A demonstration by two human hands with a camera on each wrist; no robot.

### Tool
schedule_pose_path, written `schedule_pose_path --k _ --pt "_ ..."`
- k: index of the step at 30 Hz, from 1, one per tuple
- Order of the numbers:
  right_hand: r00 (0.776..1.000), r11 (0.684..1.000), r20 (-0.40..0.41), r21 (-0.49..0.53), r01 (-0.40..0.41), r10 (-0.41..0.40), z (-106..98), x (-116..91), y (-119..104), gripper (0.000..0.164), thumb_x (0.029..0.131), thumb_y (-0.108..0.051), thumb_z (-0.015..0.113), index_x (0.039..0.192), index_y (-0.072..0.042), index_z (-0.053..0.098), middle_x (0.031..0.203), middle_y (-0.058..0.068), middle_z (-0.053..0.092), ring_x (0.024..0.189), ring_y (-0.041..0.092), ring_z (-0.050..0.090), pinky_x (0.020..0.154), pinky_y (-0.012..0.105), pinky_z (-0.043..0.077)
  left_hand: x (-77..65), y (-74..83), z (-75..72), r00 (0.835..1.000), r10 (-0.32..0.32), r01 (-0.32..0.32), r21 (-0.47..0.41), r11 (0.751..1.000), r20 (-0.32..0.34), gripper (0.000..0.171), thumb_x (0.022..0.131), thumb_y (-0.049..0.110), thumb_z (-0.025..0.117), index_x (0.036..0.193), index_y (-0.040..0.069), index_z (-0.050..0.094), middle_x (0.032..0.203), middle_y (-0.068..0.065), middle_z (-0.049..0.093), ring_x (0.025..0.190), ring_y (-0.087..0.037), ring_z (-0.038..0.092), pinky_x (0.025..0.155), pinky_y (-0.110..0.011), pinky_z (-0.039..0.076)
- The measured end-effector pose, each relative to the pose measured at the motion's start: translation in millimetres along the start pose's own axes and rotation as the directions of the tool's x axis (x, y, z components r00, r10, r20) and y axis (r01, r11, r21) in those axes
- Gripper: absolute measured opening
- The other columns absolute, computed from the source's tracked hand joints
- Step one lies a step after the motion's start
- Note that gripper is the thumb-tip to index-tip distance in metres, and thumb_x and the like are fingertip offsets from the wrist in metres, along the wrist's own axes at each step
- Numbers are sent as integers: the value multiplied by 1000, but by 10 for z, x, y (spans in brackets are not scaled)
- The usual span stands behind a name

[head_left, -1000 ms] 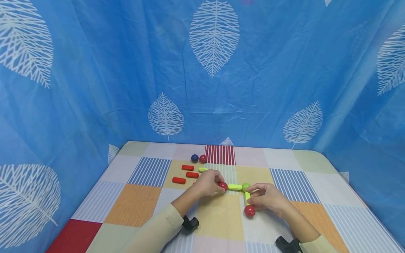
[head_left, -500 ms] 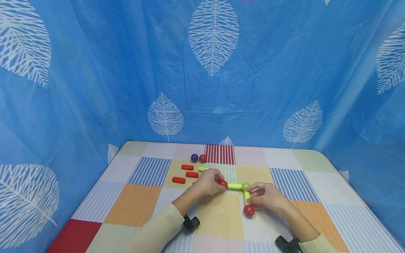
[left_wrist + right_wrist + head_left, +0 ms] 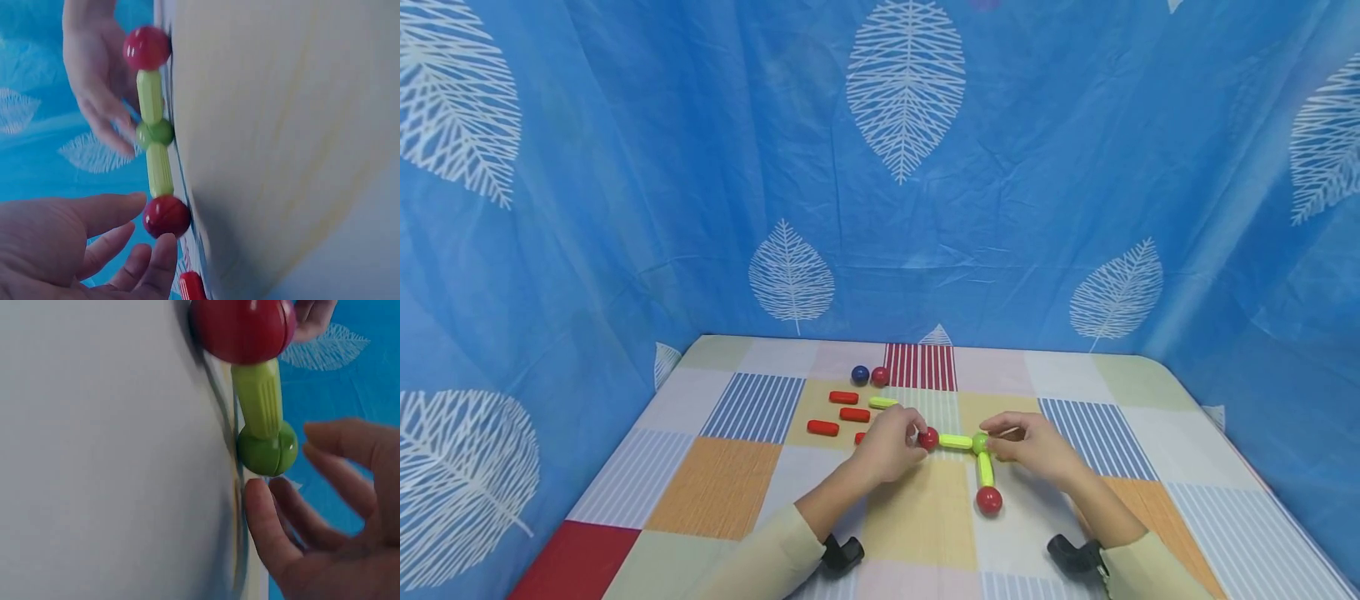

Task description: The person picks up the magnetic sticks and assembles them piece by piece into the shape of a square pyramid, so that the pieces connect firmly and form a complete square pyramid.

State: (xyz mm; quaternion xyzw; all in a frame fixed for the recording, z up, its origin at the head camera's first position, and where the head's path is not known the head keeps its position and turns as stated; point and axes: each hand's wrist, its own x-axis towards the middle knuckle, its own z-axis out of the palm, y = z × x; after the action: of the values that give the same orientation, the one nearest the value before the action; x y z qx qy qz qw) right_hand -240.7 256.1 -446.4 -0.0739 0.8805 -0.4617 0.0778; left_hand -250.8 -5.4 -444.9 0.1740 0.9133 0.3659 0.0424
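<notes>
In the head view, an L-shaped chain of toy balls and rods lies on the table: a red ball (image 3: 929, 439), a yellow-green rod (image 3: 956, 442), a green ball (image 3: 981, 442), a second yellow-green rod (image 3: 985, 470) and a nearer red ball (image 3: 989, 501). My left hand (image 3: 889, 443) is at the left red ball, thumb and fingers loosely either side; contact is hard to judge. Around the green ball, my right hand (image 3: 1037, 446) has its thumb and fingers spread. The right wrist view shows a gap between those fingers (image 3: 262, 512) and the green ball (image 3: 267, 449).
Several red rods (image 3: 823, 427) lie left of my left hand, with a loose yellow-green rod (image 3: 882, 402) behind it. A blue ball (image 3: 861, 375) and another red ball (image 3: 880, 377) sit farther back. Blue leaf-print curtain (image 3: 1000, 192) surrounds the patchwork-covered table (image 3: 925, 517).
My right hand has left the nearer rod and moved away from me to the green ball. My left hand has eased slightly back and loosened at the red ball. The chain stays nearly in place.
</notes>
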Motion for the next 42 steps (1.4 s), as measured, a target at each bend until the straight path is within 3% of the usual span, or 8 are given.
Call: schedule_pose_path --k 3,6,13,21,26,34,42 --pt "996 997 64 -39 61 -58 -11 61 26 26 93 -17 74 118 -10 75 122 12 72 106 22 66 84 31 56 -109 20 28 998 54 -53 -6 999 39 18 85 12 83 97 12 69 87 0 60 79 -9 51 67 -19 47" --pt "992 996 104 -41 76 -72 -12 82 52 24 93 -14 73 117 -11 77 122 11 73 105 23 65 86 32 54 -207 46 55 990 74 -67 -63 996 120 16 86 13 82 95 11 69 83 5 60 74 -7 53 67 -18 49" --pt "997 999 65 -1 38 -38 64 -61 51 28 88 -16 78 116 -9 76 117 14 72 97 20 68 73 28 58 -351 154 127 957 83 -39 -162 986 277 21 84 20 85 97 12 70 80 9 63 70 -4 56 65 -19 47" --pt "998 999 60 49 -23 20 147 -263 -8 26 84 -19 83 105 -7 75 104 9 71 82 18 69 66 29 60 -401 229 147 956 89 -74 -65 995 279 29 77 20 91 95 15 68 80 10 61 70 -3 53 62 -18 46" --pt "995 999 102 31 -14 11 135 -344 -31 29 80 -15 85 106 -7 75 108 9 74 87 19 69 70 30 60 -388 185 59 956 69 -54 -61 997 285 23 77 13 90 88 16 70 80 9 63 72 -5 53 65 -19 47" --pt "981 999 191 41 16 -23 144 -435 -86 31 78 -14 88 106 -7 77 104 7 75 91 21 69 72 28 58 -360 69 -98 955 22 -4 -59 998 294 22 77 8 88 92 18 74 86 9 67 79 -8 58 73 -21 51" --pt "977 994 211 103 -28 5 188 -464 -88 31 79 -17 88 105 -4 77 98 7 77 87 19 69 70 27 60 -373 -10 -108 956 25 3 -92 996 292 25 74 8 90 90 18 74 85 9 66 77 -8 57 71 -22 49"
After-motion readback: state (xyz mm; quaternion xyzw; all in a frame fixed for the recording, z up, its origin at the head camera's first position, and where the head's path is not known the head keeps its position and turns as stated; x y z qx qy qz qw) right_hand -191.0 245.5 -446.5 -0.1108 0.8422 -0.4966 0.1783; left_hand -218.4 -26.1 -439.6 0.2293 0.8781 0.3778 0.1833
